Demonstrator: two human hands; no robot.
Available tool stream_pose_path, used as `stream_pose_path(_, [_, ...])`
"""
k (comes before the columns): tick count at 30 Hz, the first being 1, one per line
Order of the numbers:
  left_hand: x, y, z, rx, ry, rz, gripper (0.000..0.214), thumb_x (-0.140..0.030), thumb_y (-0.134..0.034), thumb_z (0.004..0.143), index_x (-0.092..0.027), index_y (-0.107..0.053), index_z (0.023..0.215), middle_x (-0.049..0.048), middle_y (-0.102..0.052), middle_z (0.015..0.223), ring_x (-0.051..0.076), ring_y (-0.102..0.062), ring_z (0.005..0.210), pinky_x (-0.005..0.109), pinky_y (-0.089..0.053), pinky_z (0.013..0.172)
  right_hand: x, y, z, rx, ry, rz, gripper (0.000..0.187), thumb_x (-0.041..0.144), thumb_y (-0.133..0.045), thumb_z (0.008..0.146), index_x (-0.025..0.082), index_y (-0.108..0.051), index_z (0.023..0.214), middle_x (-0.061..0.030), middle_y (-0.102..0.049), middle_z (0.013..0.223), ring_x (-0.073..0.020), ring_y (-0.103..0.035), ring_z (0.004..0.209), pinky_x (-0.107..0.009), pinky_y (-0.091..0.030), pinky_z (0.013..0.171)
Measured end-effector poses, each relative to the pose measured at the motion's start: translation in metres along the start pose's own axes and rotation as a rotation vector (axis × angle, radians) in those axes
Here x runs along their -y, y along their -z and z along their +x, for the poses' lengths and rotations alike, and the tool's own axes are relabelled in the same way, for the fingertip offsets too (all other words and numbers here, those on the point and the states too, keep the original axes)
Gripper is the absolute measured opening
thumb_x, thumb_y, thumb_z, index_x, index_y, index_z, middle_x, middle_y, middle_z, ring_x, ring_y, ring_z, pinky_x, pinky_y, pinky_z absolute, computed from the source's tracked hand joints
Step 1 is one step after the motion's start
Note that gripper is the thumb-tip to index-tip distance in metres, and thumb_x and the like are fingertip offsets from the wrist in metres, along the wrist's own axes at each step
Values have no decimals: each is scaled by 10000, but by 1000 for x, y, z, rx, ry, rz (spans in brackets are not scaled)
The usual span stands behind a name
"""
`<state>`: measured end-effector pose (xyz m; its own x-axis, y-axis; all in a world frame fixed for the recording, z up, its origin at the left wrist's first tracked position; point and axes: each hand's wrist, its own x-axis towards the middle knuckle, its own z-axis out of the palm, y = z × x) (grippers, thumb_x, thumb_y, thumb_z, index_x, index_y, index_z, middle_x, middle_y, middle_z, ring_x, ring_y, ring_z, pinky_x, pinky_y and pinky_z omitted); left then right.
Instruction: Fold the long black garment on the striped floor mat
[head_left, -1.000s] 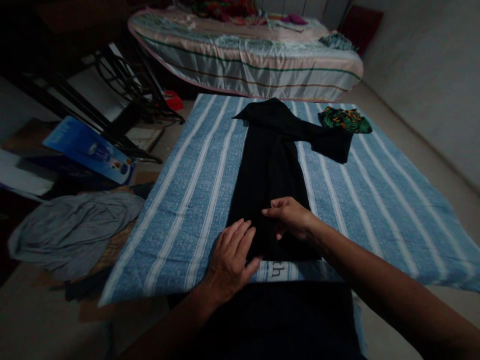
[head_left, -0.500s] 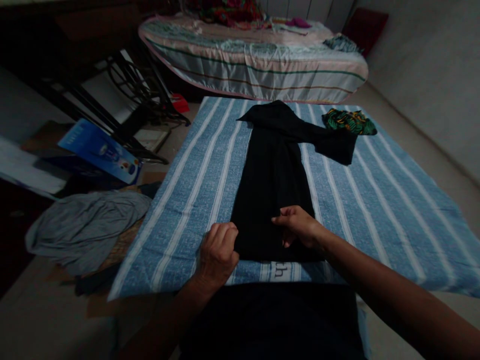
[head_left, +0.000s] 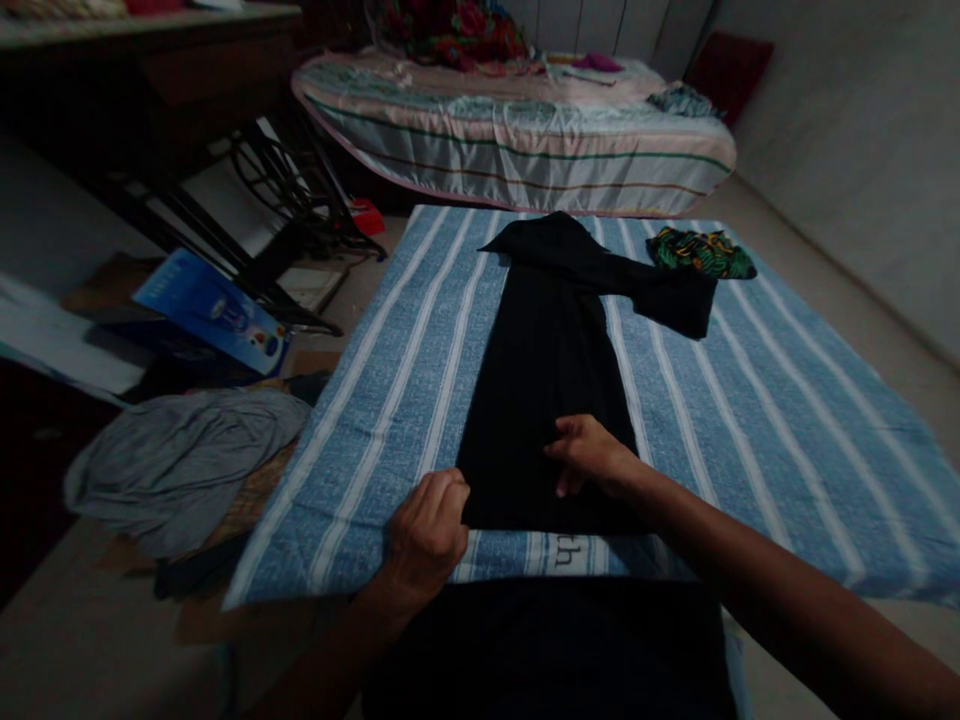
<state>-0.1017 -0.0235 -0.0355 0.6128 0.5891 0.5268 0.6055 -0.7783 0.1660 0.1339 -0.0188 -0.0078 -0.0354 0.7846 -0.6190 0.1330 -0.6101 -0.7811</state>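
Observation:
A black garment (head_left: 547,370) lies folded into a long strip on a blue and white striped towel (head_left: 750,420) spread on the floor. One sleeve of it sticks out to the right at the far end. My left hand (head_left: 426,535) is closed on the garment's near left corner. My right hand (head_left: 592,457) rests on the near end of the garment with its fingers curled and pinching the cloth.
A small green patterned cloth (head_left: 701,253) lies on the towel's far right. A grey garment (head_left: 180,465) is heaped on the floor to the left, beside a blue box (head_left: 214,310) and a black metal stand (head_left: 285,200). A mattress (head_left: 517,140) lies beyond the towel.
My left hand went from lying flat on the garment to a closed grip on its near left corner. The right hand kept its place. The view tilted slightly.

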Motion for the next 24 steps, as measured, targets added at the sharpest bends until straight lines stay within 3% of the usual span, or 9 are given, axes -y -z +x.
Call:
stream_pose_path(5, [-3,0,1,56,-23,-54,279,-4,-342,709,-151,-545,832,77,-586,798,190,-578,785,308,-510,707,0,3,-1,23,-39,-87,120,72,-494,778,177,-440,790,64,-510,493,-143,-577,357,-159,-348,264])
stream_pose_path(11, [-2,4,0,99,-102,-61,233,-30,-375,814,-135,-575,868,78,-593,831,170,-569,784,288,-497,712,4,4,-3,-37,-13,-160,112,74,-486,802,173,-440,778,81,-464,434,-127,-537,316,-159,-329,253])
stream_pose_path(18, [3,5,-4,133,-114,-122,231,-45,-360,850,-140,-570,861,54,-566,801,153,-541,761,274,-483,694,1,6,1,1,-31,-189,99,129,-531,826,173,-455,781,83,-459,419,-128,-520,306,-166,-323,252])
stream_pose_path(24, [7,1,-6,107,-107,-164,229,-42,-345,854,-147,-547,829,42,-527,759,149,-511,730,267,-461,662,23,21,22,-107,-1,-185,105,213,-559,857,146,-517,926,26,-569,472,-145,-542,326,-182,-358,275])
